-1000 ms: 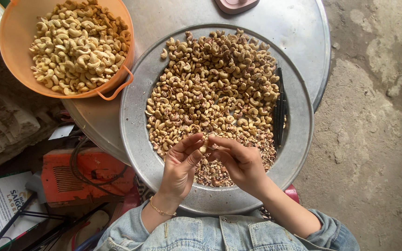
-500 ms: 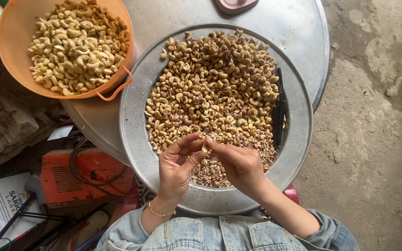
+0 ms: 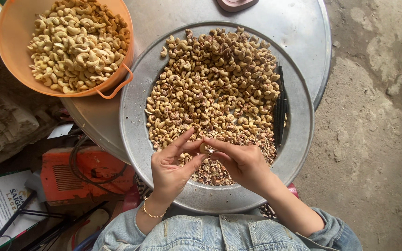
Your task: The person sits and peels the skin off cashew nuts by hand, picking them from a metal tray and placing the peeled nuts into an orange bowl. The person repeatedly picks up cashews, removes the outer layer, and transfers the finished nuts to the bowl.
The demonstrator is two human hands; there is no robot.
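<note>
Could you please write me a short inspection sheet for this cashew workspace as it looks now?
Surface: round metal table, dull grey.
Job's things: metal tray heaped with unpeeled cashews; skin scraps at near edge; orange bowl of peeled cashews.
Clutter: black tool in tray; pink object at far edge.
Grippers: left hand and right hand pinch one cashew.
Cables: black cable over red machine.
Surroundings: concrete floor, stone rubble.

Hidden and cut off

The cashew (image 3: 204, 148) is mostly covered by fingertips of both hands; the orange bowl (image 3: 10, 56) and a pink object (image 3: 236, 3) at the desk's far edge are cropped.
</note>
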